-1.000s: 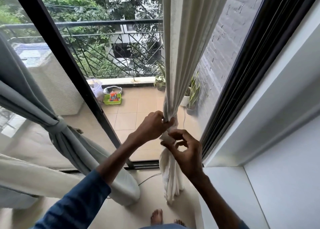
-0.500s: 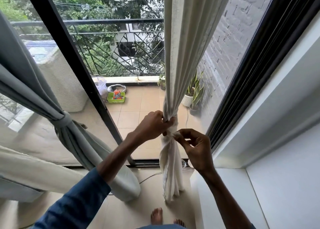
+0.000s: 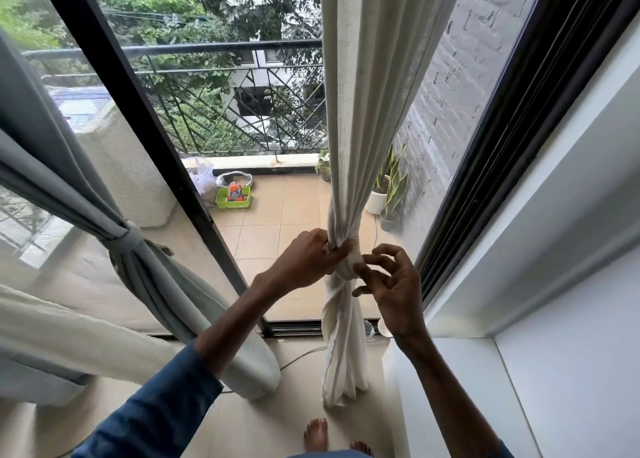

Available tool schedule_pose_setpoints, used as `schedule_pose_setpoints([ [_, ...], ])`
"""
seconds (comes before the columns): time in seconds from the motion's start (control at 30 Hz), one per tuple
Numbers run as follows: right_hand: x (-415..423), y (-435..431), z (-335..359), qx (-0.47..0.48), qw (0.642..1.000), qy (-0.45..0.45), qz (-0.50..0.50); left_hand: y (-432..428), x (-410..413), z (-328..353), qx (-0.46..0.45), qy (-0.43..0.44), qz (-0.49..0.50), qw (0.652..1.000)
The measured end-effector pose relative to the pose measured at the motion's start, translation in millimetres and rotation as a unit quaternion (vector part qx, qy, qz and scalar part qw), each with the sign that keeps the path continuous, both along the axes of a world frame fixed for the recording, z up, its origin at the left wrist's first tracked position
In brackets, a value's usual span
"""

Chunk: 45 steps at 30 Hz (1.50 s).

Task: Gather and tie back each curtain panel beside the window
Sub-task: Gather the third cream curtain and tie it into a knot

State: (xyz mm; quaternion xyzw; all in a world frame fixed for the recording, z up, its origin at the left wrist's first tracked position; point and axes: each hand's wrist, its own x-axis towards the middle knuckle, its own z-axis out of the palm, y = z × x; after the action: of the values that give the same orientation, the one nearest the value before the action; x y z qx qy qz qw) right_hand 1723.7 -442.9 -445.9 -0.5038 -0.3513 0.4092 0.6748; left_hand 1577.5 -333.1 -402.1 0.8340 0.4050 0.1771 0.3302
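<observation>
The left hand (image 3: 306, 258) pinched the cream curtain (image 3: 363, 111) above its knot (image 3: 344, 274), beside the right window frame (image 3: 491, 152). The right hand (image 3: 394, 284) hovered half-open, holding nothing, fingertips (image 3: 363, 270) at the knot. Had that pinch slackened, the loose knot would likely have unravelled.

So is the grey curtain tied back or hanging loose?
Tied back: a band cinches the grey curtain into a bundle.

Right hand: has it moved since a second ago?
Yes. Against the ledge, the right hand has risen. It pinched the curtain below the left hand, and is now beside it, fingers spread.
</observation>
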Motion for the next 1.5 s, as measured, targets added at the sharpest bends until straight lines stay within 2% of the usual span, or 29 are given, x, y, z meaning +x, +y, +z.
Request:
schedule_pose_setpoints([
  [0.13,-4,1,-6,-0.006,1.000,0.012,0.002,-1,3,-2,-0.019,-0.003,0.011,1.000],
  [0.37,-10,-6,-9,0.009,0.999,-0.036,0.019,1,2,-4,0.002,-0.009,0.024,1.000],
  [0.6,-14,-4,-13,0.027,0.973,-0.212,-0.082,-2,2,-4,0.000,-0.021,0.014,1.000],
  [0.77,-13,-9,-11,0.058,0.936,-0.328,-0.113,-3,3,-5,-0.011,-0.037,0.001,0.999],
  [0.97,-15,-10,-6,0.033,0.951,-0.295,-0.091,-1,4,-7,-0.023,-0.061,-0.033,0.997],
  [1.23,-7,-7,3,0.065,0.955,-0.284,-0.049,5,5,-9,-0.029,-0.083,-0.047,0.995],
  [1.5,0,-3,5,0.048,0.968,-0.243,-0.031,0,7,-7,-0.031,-0.091,-0.062,0.993],
])
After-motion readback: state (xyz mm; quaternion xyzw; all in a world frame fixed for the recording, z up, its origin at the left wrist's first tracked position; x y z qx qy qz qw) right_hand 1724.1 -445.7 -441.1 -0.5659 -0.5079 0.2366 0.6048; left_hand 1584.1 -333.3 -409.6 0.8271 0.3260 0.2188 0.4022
